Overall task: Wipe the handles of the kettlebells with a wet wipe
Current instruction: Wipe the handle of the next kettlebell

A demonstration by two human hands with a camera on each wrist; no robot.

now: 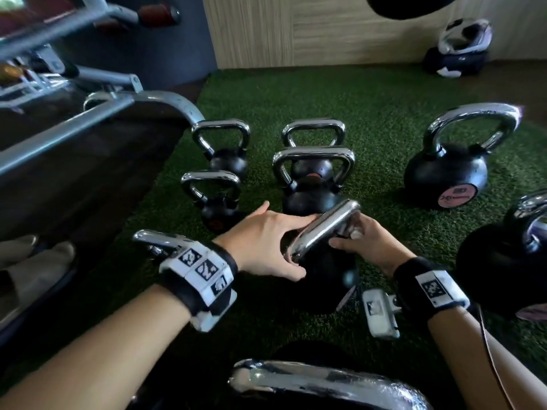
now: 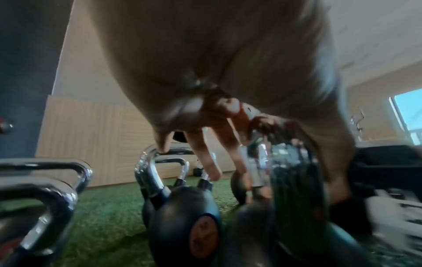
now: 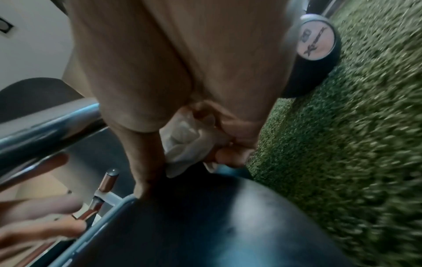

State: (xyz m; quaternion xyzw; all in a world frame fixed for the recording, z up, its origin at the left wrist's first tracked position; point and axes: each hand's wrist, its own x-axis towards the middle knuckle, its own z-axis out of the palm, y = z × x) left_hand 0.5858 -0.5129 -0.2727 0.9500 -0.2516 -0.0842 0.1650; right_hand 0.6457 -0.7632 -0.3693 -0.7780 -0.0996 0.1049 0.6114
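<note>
A black kettlebell [image 1: 328, 276] stands tilted on the green turf, its chrome handle [image 1: 325, 229] slanting up to the right. My left hand [image 1: 281, 244] reaches over the handle's left end, fingers straight and spread, thumb below it. My right hand [image 1: 362, 242] grips a bunched white wet wipe [image 1: 356, 233] against the handle's right end. In the right wrist view the wipe [image 3: 185, 144] sits inside the curled fingers [image 3: 228, 144] just above the black body [image 3: 205, 216]. The left wrist view shows the spread fingers [image 2: 205, 153] beside the blurred handle [image 2: 285, 162].
Several other kettlebells stand around: two small ones [image 1: 211, 196] at the left, two behind [image 1: 313, 173], a pink-labelled one [image 1: 447, 170] at the right, another [image 1: 509, 253] at the right edge, one chrome handle [image 1: 325, 386] right below me. A machine frame [image 1: 74, 128] fills the left. A bag [image 1: 458, 48] lies by the wall.
</note>
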